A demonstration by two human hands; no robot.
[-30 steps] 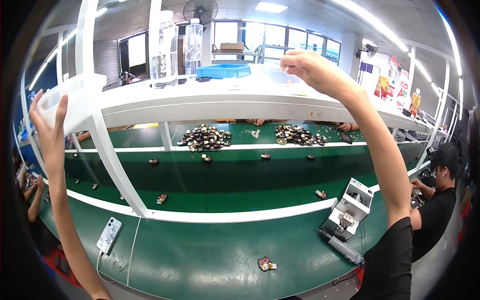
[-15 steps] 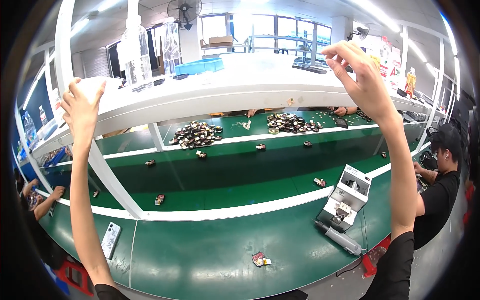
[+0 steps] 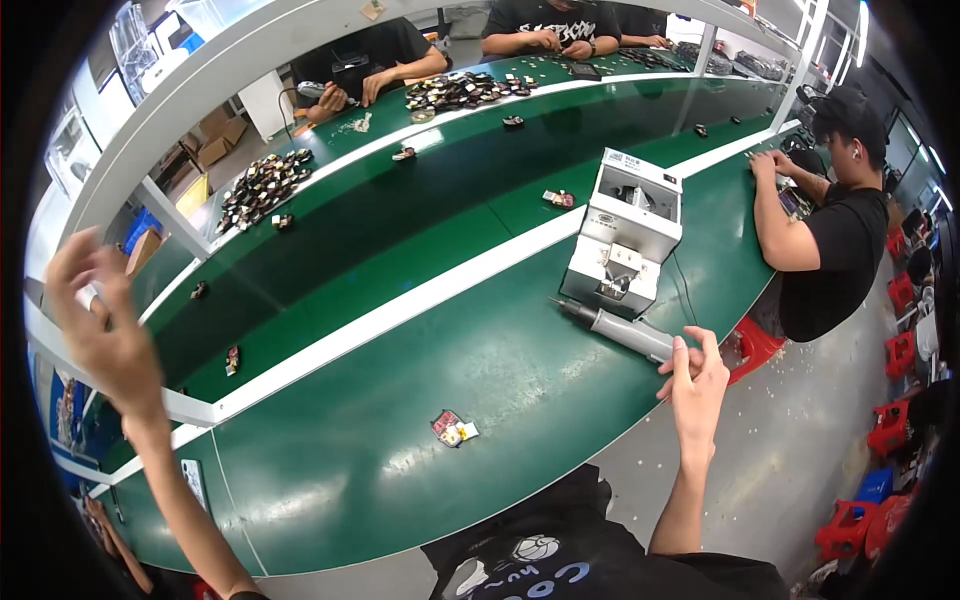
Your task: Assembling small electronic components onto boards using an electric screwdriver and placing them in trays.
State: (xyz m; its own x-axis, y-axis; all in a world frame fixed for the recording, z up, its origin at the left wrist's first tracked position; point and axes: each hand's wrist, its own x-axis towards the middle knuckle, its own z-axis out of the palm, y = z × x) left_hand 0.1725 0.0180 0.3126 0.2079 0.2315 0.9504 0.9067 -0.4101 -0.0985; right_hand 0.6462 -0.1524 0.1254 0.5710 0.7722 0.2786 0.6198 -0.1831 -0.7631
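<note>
My right hand (image 3: 697, 385) is at the near edge of the green work surface (image 3: 350, 480). Its fingers are apart, and the fingertips reach the rear end of a grey electric screwdriver (image 3: 628, 333), without being wrapped round it. The screwdriver lies in front of a white and grey screw feeder (image 3: 622, 235), its bit pointing left. Raised at the left by the white frame, my left hand (image 3: 105, 330) is blurred but has spread fingers and holds nothing. A small red and black part (image 3: 454, 429) with a white and yellow piece lies on the surface between my hands.
Beyond a white rail (image 3: 400, 305) runs a green belt (image 3: 370, 235) with scattered small parts. Two piles of dark parts (image 3: 265, 190) lie past it. A phone (image 3: 193, 482) is at the left. One co-worker (image 3: 835, 200) sits at the right; others work opposite. Red stools (image 3: 850, 530) stand at the right.
Both hands were raised at the white shelf. My right hand has come down to the screwdriver's rear end, and my left has dropped lower. The view has tilted down and turned right.
</note>
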